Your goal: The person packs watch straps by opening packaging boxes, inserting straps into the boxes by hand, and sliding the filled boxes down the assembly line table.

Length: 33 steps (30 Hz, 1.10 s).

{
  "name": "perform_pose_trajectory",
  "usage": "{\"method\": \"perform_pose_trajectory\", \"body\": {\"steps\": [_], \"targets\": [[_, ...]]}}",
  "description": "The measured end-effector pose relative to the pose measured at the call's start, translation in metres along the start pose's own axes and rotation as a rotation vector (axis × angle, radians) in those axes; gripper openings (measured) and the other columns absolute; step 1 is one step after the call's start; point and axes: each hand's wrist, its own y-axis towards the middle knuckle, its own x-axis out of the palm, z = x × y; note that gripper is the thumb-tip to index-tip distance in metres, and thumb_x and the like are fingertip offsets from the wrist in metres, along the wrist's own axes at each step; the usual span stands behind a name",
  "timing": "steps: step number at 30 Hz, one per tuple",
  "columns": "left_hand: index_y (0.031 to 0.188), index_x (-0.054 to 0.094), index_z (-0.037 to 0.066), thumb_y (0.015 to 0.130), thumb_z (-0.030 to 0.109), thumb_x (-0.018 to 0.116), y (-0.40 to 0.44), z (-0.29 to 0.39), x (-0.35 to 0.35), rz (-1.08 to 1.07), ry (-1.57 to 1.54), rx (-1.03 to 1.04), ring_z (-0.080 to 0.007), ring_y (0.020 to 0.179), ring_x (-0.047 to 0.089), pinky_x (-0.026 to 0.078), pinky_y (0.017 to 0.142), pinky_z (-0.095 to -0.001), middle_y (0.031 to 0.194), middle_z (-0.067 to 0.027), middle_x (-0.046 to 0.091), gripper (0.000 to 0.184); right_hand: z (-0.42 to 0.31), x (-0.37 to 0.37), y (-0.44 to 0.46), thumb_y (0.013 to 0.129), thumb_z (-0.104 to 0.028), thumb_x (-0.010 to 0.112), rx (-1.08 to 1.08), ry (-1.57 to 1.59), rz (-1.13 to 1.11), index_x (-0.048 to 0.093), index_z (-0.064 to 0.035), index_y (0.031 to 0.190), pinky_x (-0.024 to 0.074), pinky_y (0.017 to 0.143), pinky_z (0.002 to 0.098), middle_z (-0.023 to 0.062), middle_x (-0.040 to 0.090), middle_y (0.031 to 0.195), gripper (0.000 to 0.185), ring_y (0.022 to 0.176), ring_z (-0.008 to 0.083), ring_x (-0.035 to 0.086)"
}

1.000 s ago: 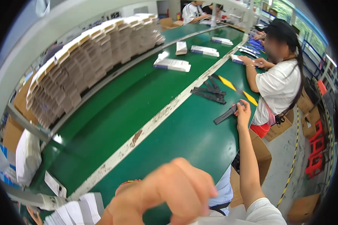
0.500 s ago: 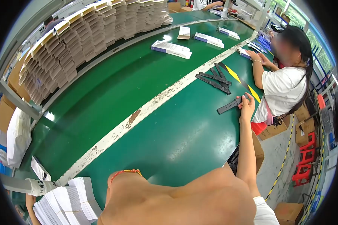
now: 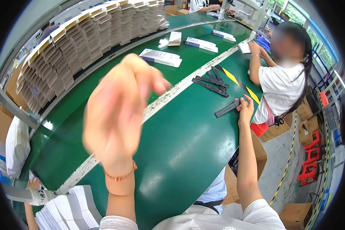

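Note:
My left hand, with an orange bracelet at the wrist, is raised close to the camera above the green table. It is smeared by motion, so I cannot tell how its fingers stand or whether they hold anything. At the right edge of the table, my right hand grips a dark grey watch strap by one end; its holed end points left over the tabletop. Fingers hide the held end. Beyond it lies a loose pile of black watch straps.
Several white-and-purple boxes lie on the conveyor behind a worn white rail. Stacked cartons line the far side. A co-worker works at right. Another person's hand is at lower left, near paper sheets.
My left hand has swung up and away from the camera, uncovering the near table edge. My right hand keeps its grip on the strap. Another person's hand has reached a box at lower left.

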Motion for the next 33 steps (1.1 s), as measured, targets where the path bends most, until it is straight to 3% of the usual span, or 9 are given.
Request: {"method": "perform_pose_trajectory", "body": {"steps": [1,3,7,14,18,23,26,29,33], "targets": [[0.066,0.047,0.002,0.090,0.024,0.044,0.004,-0.007,-0.001,0.297,0.243,-0.077,-0.0179,0.079,0.047,0.037,0.076,-0.0281,0.077,-0.0083,0.046,0.033,-0.002,0.000,-0.001,0.089,-0.011,0.055,0.001,0.005,0.004,0.047,0.0018,0.113,0.0367,0.049,0.0168,0.0126,0.067,0.083,0.029,0.052,0.0046,0.046],[0.070,0.047,-0.001,0.084,0.011,0.059,0.008,-0.037,-0.022,0.363,0.727,-0.170,-0.0131,0.070,0.044,0.035,0.069,-0.0244,0.075,-0.0030,0.047,0.022,-0.001,-0.002,0.001,0.089,-0.011,0.054,-0.005,0.047,0.017,0.047,0.0014,0.113,0.0374,0.050,0.0171,0.0125,0.067,0.084,0.028,0.052,0.0049,0.047],[0.092,0.054,0.004,0.079,0.015,0.063,-0.017,-0.113,-0.076,0.064,1.671,-0.322,-0.0309,0.093,0.050,0.042,0.078,-0.0421,0.102,-0.0116,0.049,0.019,-0.003,-0.004,-0.001,0.091,-0.013,0.052,0.007,0.152,0.025,0.048,-0.0006,0.114,0.0400,0.052,0.0185,0.0116,0.065,0.085,0.027,0.053,0.0064,0.048],[0.136,0.030,0.004,0.075,0.000,0.055,-0.030,-0.229,-0.135,-0.234,1.557,-0.818,-0.0408,0.135,0.020,0.023,0.106,-0.0567,0.147,-0.0180,0.018,0.066,-0.012,0.002,-0.007,0.094,-0.017,0.049,0.063,0.332,-0.098,0.048,-0.0019,0.118,0.0474,0.058,0.0238,0.0116,0.062,0.092,0.029,0.062,0.0125,0.057],[0.140,0.026,0.005,0.071,-0.002,0.055,0.019,-0.272,-0.166,-0.444,1.792,-0.560,-0.0379,0.135,0.022,0.021,0.107,-0.0549,0.151,-0.0134,0.012,0.075,-0.012,0.004,-0.008,0.095,-0.019,0.048,0.087,0.479,-0.245,0.048,0.0009,0.112,0.0511,0.068,0.0300,0.0148,0.058,0.102,0.026,0.074,0.0183,0.062],[0.145,0.011,0.010,0.074,0.006,0.053,0.056,-0.295,-0.179,-0.692,1.750,-0.935,-0.0302,0.140,0.007,0.005,0.111,-0.0547,0.151,-0.0085,0.013,0.083,-0.014,0.005,-0.010,0.094,-0.020,0.052,0.087,0.514,-0.277,0.049,0.0002,0.106,0.0526,0.069,0.0321,0.0156,0.059,0.100,0.024,0.075,0.0212,0.063],[0.139,0.028,0.006,0.070,0.007,0.059,0.051,-0.280,-0.174,-0.702,1.864,-0.754,-0.0291,0.135,0.024,0.008,0.111,-0.0542,0.139,-0.0113,0.034,0.076,-0.017,0.007,-0.017,0.093,-0.019,0.053,0.086,0.509,-0.295,0.048,0.0000,0.105,0.0524,0.068,0.0317,0.0155,0.059,0.098,0.023,0.073,0.0209,0.063],[0.116,0.049,0.004,0.061,0.011,0.068,0.057,-0.227,-0.151,-0.635,1.882,-0.378,-0.0285,0.115,0.046,0.026,0.106,-0.0493,0.112,-0.0112,0.049,0.058,-0.031,0.019,-0.026,0.092,-0.020,0.054,0.034,0.558,-0.283,0.048,-0.0006,0.104,0.0520,0.068,0.0313,0.0155,0.060,0.098,0.023,0.071,0.0202,0.062],[0.092,0.052,0.002,0.047,0.017,0.080,0.056,-0.156,-0.091,-0.072,1.492,-0.221,-0.0285,0.088,0.055,0.045,0.076,-0.0370,0.093,-0.0101,0.052,0.055,-0.118,0.056,-0.055,0.092,-0.022,0.055,-0.237,0.564,-0.232,0.048,-0.0014,0.106,0.0506,0.070,0.0314,0.0149,0.060,0.099,0.026,0.077,0.0195,0.060]]}}
